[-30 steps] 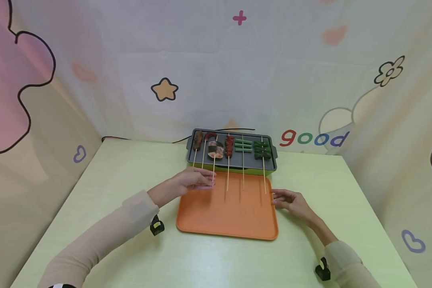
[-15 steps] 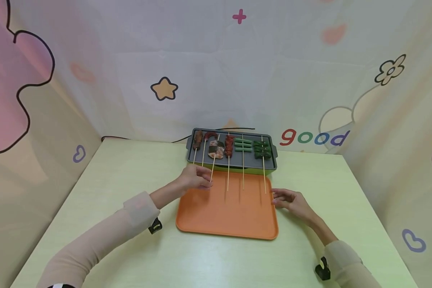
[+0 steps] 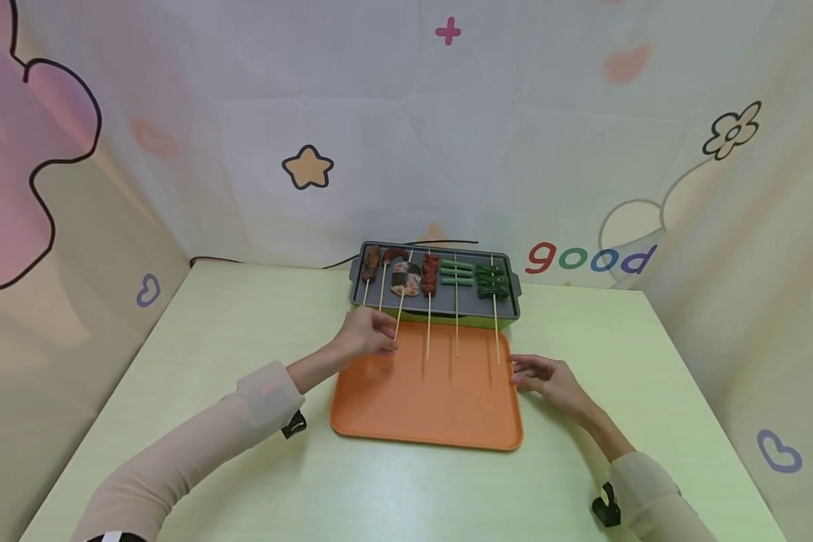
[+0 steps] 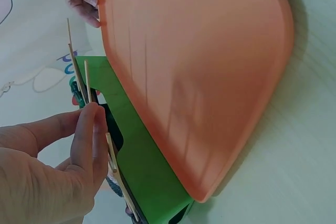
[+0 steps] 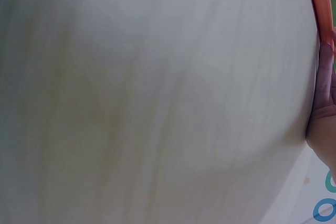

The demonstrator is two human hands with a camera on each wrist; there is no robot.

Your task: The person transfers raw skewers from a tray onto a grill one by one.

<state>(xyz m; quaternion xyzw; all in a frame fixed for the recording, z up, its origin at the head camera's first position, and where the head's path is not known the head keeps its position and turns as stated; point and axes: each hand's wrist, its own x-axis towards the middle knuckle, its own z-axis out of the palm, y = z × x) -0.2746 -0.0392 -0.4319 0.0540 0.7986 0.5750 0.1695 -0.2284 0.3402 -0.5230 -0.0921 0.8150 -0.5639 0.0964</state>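
My left hand (image 3: 364,332) pinches the lower part of a wooden skewer between thumb and fingers. That skewer carries a pale roll with a dark band (image 3: 405,278), which lies on the grey plate of a small green-sided grill (image 3: 470,305). In the left wrist view, the stick (image 4: 87,80) rises above the fingertips. At the right rim of an orange tray (image 3: 433,406), my right hand (image 3: 545,382) grips the edge between thumb and fingers. Only part of that hand (image 5: 324,90) shows in the right wrist view, at the tray's rim.
Beside the roll lie a brown skewer (image 3: 371,263), a curled dark red one (image 3: 394,255), a red meat one (image 3: 430,275), a green-stick one (image 3: 457,272) and a leafy green one (image 3: 492,281). Their handles point toward the tray. A printed curtain (image 3: 393,90) stands behind the table.
My left hand has shifted slightly left, swinging the skewer's lower end left so the stick slants more. The roll stays on the grill. My right hand stays at the tray's rim.
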